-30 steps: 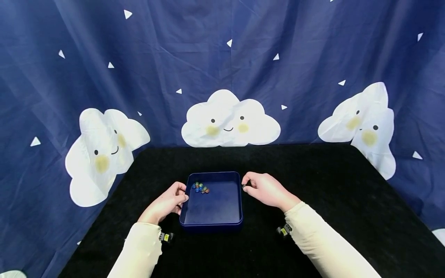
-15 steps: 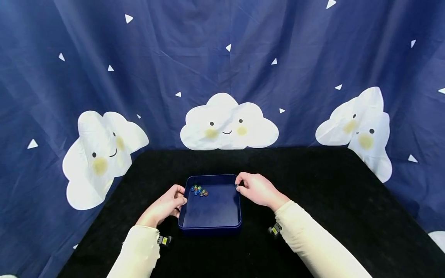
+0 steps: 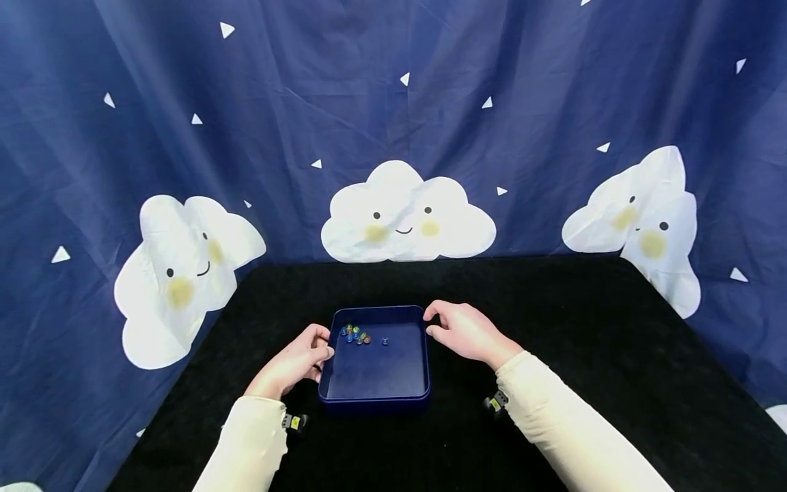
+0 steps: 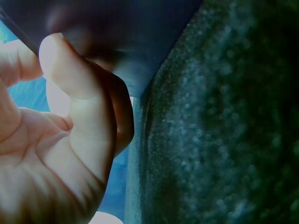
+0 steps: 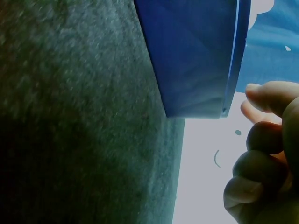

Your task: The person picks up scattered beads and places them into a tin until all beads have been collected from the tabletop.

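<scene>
A dark blue square tray with raised walls [image 3: 376, 398] sits on the black cloth. My left hand [image 3: 298, 359] holds it by its left wall, the thumb tip at the rim; in the left wrist view the thumb [image 4: 81, 88] lies against the box's dark side. Inside, several colourful glass marbles [image 3: 353, 335] cluster at the far left, and a single bluish marble [image 3: 384, 342] lies apart to their right. Just off the tray's right rim hovers my right hand [image 3: 465, 333], thumb and index finger parted with nothing between them. Its other fingers [image 5: 261, 170] are bent.
Black cloth [image 3: 553, 328] covers the table around the tray. Behind it hangs a dark blue curtain [image 3: 356, 82] printed with white smiling clouds [image 3: 406, 219] and small triangles.
My right hand has let go of a marble at the tray's right rim; a single marble now shows inside. The hand has drawn back slightly. My left hand stays on the tray.
</scene>
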`<action>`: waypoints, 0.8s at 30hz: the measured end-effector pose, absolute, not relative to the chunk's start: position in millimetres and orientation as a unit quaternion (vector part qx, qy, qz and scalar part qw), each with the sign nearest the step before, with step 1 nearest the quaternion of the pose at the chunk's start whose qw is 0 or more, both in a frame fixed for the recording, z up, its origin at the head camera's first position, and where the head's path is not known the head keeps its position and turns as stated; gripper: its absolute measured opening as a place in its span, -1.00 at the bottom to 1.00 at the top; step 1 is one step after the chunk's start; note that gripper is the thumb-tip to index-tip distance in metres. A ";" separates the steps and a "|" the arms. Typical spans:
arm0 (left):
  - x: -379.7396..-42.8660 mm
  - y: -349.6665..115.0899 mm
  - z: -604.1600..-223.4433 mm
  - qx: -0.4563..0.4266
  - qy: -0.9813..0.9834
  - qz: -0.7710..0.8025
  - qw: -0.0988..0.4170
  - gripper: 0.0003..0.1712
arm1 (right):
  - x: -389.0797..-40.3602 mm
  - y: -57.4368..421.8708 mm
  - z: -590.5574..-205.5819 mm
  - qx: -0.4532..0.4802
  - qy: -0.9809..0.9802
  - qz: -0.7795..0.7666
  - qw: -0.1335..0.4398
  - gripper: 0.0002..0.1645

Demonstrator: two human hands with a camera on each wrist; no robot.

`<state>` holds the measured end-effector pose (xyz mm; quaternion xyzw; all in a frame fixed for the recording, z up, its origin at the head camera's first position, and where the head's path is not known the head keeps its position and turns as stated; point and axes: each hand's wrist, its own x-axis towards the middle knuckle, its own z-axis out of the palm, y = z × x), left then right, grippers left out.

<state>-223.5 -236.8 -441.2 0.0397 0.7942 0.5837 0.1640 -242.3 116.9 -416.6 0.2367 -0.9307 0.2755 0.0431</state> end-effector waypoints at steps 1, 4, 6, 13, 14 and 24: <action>-223.7 -236.2 -441.2 0.041 0.795 0.583 0.165 -0.59 | -242.3 118.9 -417.1 0.235 -0.932 0.274 0.043 -0.77; -224.3 -235.5 -441.9 0.036 0.797 0.580 0.166 -0.59 | -242.3 124.0 -418.3 0.234 -0.932 0.273 0.041 -0.78; -224.6 -235.7 -442.5 0.031 0.798 0.579 0.164 -0.59 | -242.3 127.2 -418.5 0.235 -0.931 0.274 0.042 -0.78; -224.8 -236.2 -442.5 0.035 0.797 0.582 0.158 -0.59 | -243.4 144.0 -415.9 0.224 -0.932 0.283 0.037 -0.79; -224.8 -236.1 -442.2 0.034 0.797 0.581 0.160 -0.59 | -243.6 147.2 -415.4 0.222 -0.932 0.286 0.035 -0.79; -225.9 -236.0 -440.3 0.026 0.805 0.569 0.165 -0.57 | -244.2 178.7 -419.0 0.205 -0.937 0.280 0.027 -0.81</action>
